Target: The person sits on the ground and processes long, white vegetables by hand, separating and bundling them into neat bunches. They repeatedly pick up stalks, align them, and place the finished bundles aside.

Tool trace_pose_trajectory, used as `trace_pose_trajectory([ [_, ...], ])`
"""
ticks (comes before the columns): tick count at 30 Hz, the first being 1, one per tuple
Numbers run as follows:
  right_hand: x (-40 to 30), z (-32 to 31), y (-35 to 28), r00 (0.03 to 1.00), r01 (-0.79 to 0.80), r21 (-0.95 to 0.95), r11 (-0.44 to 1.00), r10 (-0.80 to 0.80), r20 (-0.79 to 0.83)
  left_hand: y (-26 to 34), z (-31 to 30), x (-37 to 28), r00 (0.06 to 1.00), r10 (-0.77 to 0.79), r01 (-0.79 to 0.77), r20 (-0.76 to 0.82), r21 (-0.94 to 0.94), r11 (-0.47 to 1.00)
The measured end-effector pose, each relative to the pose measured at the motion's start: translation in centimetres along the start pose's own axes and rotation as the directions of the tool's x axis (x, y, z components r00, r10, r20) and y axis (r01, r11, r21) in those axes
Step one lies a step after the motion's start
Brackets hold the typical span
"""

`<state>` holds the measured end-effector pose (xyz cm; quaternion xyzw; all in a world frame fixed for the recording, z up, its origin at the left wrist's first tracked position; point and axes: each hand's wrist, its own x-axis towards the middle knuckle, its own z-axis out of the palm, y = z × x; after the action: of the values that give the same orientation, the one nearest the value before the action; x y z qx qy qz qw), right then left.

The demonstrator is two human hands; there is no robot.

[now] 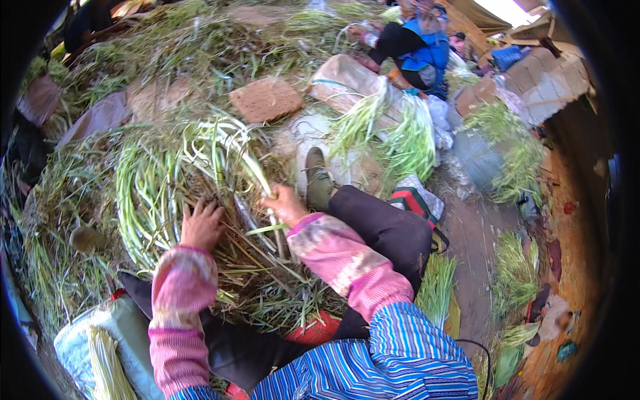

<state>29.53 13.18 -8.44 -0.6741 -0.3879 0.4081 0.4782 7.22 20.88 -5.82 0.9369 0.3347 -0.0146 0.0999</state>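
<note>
My right hand [286, 206] is closed around the lower ends of a small bundle of pale green stalks [252, 165]. They look like garlic shoots, and their bent tops reach away from me. To its left, my left hand [202, 225] lies palm down on the plant litter with its fingers apart. Just beyond that hand, a curved swath of long green stalks [142, 200] rests on the heap. Dry, brownish stems [247, 247] are strewn between both hands, over loose leaves. What lies under my left palm is hidden.
My shoe [317, 177] is to the right of the held bundle. A brick-like block [266, 99] lies ahead. Bundled green stalks [412, 135] lean near a seated person in blue [425, 45]. At lower left, a pale sack [112, 332] carries a tied bundle [107, 362].
</note>
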Motion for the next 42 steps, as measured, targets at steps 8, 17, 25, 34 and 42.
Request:
trace_pose_trajectory([
  [8,-5.0,-4.2,-11.1,0.948,0.295,0.307,0.905,-0.235,-0.216,-8.5,0.3,-8.3,0.973,-0.118,0.109,-0.198,-0.06,0.992],
  [17,-0.4,-5.9,0.6,0.891,0.061,-0.743,0.667,-0.372,-0.26,-6.8,-0.1,-8.8,0.949,-0.271,0.257,-0.164,-0.105,0.961],
  [25,2.6,2.8,-1.8,0.908,0.419,-0.318,0.85,-0.401,0.123,-1.5,-1.1,-4.4,0.862,-0.218,0.22,-0.457,-0.05,0.974],
  [34,2.6,7.4,-1.6,0.96,0.264,-0.826,0.498,-0.057,0.273,1.6,1.9,2.5,0.95,-0.027,-0.03,-0.312,-0.176,0.984],
  [42,1.6,8.0,-2.0,0.961,0.157,-0.742,0.652,0.072,0.266,-0.2,1.2,0.3,0.96,0.029,-0.042,-0.278,-0.043,0.998],
])
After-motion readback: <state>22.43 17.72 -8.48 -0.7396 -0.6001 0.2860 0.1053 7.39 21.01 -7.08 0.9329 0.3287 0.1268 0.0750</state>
